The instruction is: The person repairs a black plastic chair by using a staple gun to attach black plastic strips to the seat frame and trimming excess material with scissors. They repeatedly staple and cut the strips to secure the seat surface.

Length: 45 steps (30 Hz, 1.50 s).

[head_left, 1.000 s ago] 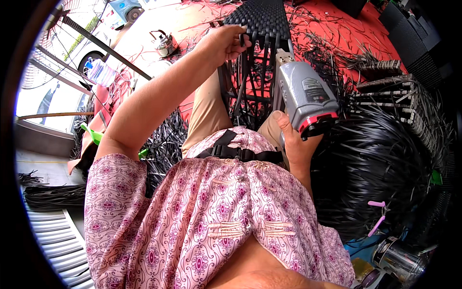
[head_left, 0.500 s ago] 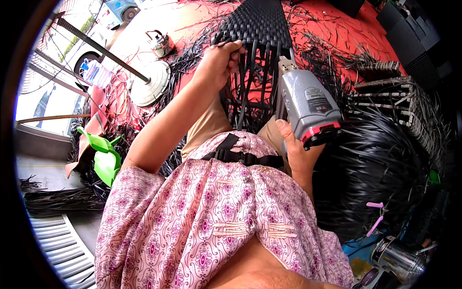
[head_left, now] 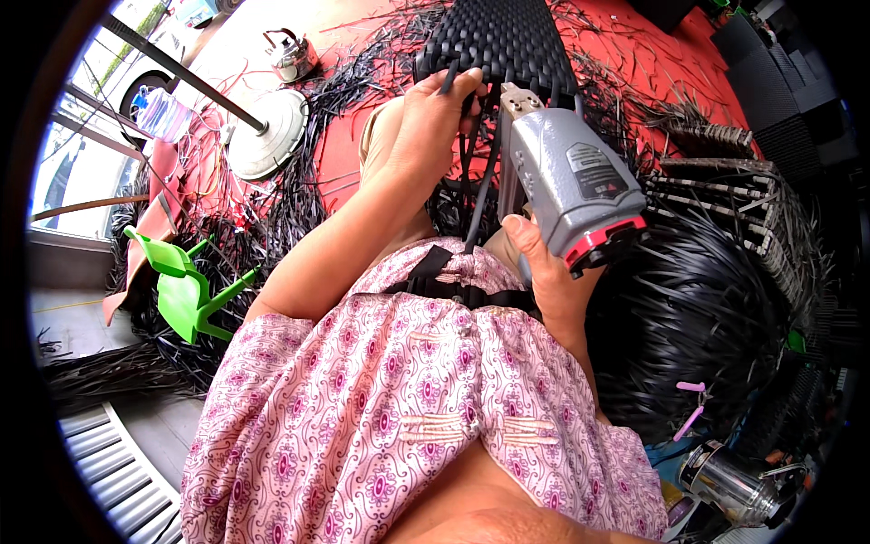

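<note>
A panel woven from flat black plastic strips (head_left: 500, 36) lies ahead of me, with loose ends hanging from its near edge toward my lap. My left hand (head_left: 433, 131) is closed at that edge, pinching a black strip (head_left: 449, 76) between thumb and fingers. My right hand (head_left: 560, 290) grips a grey staple gun (head_left: 573, 177) with red trim from below. Its handle is mostly hidden behind the body and my thumb. The metal nose of the gun is close to the panel's near edge, just right of my left fingers; whether it touches cannot be made out.
A large bundle of black strips (head_left: 693, 317) fills the right side, beside pliers with pink handles (head_left: 691, 412) and a metal flask (head_left: 739, 485). Stacked woven pieces (head_left: 716, 186) stand beyond. Leftward are a green dustpan (head_left: 186, 299), a pole's round base (head_left: 269, 140) and a kettle (head_left: 290, 56).
The staple gun's nose has moved left and up toward the panel's edge. My left hand has shifted right, closer to the nose, and the panel sits further right in view.
</note>
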{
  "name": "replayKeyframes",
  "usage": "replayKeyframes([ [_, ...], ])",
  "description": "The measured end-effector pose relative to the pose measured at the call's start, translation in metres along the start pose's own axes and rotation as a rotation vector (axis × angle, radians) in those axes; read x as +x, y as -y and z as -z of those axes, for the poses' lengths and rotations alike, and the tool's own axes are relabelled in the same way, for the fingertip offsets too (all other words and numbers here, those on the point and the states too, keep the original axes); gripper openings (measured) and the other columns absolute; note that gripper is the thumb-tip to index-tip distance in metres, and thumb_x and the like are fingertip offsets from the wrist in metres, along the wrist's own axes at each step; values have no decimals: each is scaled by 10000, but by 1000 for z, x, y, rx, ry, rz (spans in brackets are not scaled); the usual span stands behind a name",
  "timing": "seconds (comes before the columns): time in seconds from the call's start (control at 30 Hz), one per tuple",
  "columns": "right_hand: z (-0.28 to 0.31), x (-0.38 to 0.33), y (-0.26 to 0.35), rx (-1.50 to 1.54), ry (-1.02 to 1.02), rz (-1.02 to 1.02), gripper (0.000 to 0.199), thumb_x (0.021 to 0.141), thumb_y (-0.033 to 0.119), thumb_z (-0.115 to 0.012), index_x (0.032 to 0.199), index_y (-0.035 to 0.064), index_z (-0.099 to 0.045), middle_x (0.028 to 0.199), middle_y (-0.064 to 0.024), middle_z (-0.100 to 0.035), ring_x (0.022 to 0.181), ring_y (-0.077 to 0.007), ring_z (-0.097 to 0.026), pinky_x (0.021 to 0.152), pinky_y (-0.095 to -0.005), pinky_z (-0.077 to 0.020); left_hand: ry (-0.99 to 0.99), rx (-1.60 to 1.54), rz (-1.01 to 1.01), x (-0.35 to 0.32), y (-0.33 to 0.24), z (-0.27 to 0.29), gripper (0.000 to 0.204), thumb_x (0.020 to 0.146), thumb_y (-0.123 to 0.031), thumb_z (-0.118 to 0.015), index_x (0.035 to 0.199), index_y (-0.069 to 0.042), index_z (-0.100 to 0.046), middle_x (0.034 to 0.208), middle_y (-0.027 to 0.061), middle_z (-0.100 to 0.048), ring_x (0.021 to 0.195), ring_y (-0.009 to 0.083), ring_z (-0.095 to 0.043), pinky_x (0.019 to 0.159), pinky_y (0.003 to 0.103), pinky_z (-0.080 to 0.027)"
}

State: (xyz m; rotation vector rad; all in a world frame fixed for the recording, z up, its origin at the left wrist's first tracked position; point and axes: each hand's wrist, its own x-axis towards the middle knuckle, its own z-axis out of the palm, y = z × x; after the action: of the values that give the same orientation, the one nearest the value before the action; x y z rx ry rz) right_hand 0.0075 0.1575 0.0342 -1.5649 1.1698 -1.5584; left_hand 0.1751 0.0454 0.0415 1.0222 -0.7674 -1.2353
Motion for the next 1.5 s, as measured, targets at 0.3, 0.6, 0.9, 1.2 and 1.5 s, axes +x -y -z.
replayKeyframes([
  [0.3,-6,4,8,-11,21,-24,244,769,55,-787,882,42,-571,802,15,-545,719,-102,-525,670,-260,-441,-11,76,-57,-3,0,4,166,892,-208,-657,828,-56,-669,694,-43,-597,573,31,-477,515,211,-373],
  [0.6,-10,5,-3,-3,18,-32,260,758,46,-795,907,37,-583,825,8,-564,736,-108,-538,694,-265,-451,40,-76,68,-7,-1,5,229,899,-254,-663,843,-33,-654,588,-50,-487,506,50,-417,500,239,-336],
  [0.9,-10,7,6,14,88,-251,909,692,29,-820,1417,-48,-277,1360,-171,-444,1241,-259,-471,1052,-386,-380,128,-374,256,0,-3,12,220,907,-234,-648,848,-24,-613,551,-63,-418,458,50,-341,442,225,-256],
  [1.2,-11,10,0,-14,92,-231,959,673,24,-827,1435,-46,-249,1394,-176,-413,1262,-262,-453,1064,-389,-369,-77,265,-222,-20,-13,-3,148,893,-150,-669,762,-82,-657,630,-101,-507,570,3,-397,498,208,-317],
  [1.5,-12,8,-2,-35,102,-257,980,663,38,-840,1439,-50,-248,1419,-182,-389,1287,-268,-433,1079,-394,-351,-22,308,-259,-19,-8,6,137,914,-136,-641,826,-36,-674,684,-77,-574,615,11,-444,540,205,-357],
])
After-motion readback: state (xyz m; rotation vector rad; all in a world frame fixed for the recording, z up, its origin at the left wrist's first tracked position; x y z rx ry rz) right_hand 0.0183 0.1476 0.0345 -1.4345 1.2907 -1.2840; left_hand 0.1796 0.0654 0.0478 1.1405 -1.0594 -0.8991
